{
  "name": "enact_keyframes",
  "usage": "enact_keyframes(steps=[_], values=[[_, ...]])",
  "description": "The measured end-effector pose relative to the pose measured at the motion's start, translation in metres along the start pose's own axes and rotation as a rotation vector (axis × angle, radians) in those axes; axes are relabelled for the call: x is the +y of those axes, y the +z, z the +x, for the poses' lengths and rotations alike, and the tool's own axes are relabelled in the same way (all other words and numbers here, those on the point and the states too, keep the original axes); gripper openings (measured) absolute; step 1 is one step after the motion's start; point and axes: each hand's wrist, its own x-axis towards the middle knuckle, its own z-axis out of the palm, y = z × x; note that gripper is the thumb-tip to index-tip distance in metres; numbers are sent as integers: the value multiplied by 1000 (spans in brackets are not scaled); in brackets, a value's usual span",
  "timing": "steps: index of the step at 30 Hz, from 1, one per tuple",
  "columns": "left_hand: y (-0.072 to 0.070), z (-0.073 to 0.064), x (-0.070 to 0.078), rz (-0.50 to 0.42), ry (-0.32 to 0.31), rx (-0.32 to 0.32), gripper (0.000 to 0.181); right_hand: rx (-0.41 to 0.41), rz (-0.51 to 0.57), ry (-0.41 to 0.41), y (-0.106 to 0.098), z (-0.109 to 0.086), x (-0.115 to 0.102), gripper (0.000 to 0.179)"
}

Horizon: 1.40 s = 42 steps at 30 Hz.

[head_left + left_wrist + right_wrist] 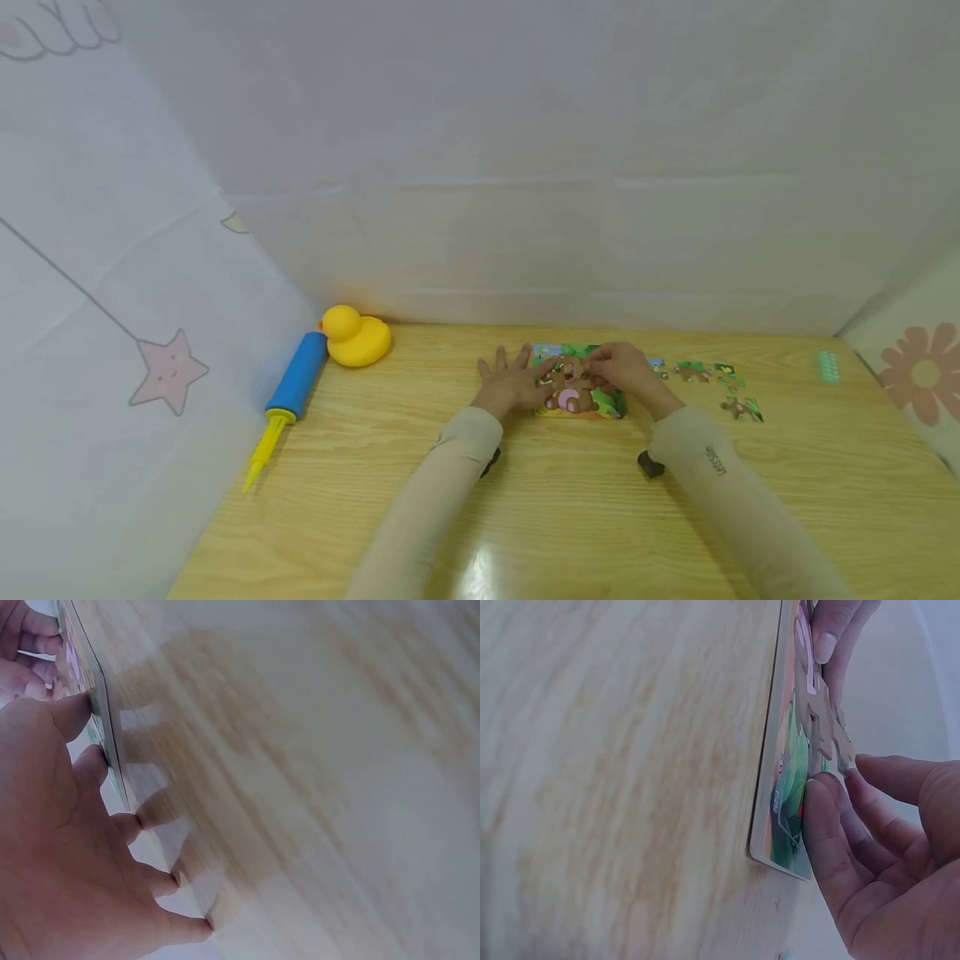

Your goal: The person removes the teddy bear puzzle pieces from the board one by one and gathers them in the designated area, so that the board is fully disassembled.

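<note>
A bear jigsaw puzzle board lies flat on the wooden table between both hands. My left hand is spread at its left side, with the thumb on the board and other fingertips touching the table in the left wrist view. With thumb and fingers my right hand pinches a brown puzzle piece, raised and tilted over the board in the right wrist view. Loose puzzle pieces lie right of the board, one bear piece nearer the front.
At the left stand a yellow rubber duck and a blue and yellow hand pump. A pale green ridged item lies at the far right. Pale printed cloth hangs behind and at the sides of the table.
</note>
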Motion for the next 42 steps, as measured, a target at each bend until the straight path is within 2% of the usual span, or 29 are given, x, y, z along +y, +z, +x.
enact_keyframes(steps=[4,8,13,20,24,32,42], values=[[-1,0,-1,-4,3,-2,58,10,16,-11,1,1,0,26],[-4,-2,0,-3,-1,2,58,8,84,-10,1,1,-2,25],[-5,-2,1,4,-11,3,58,15,148,24,1,1,1,26],[-3,1,1,37,-16,24,57,-3,308,61,-4,1,9,36],[-5,0,0,53,-16,32,57,-3,371,51,-14,-3,18,40],[-6,-2,2,65,-12,47,58,-17,420,21,-47,-19,42,48],[-3,-2,6,33,16,36,57,2,472,52,-85,-45,69,54]])
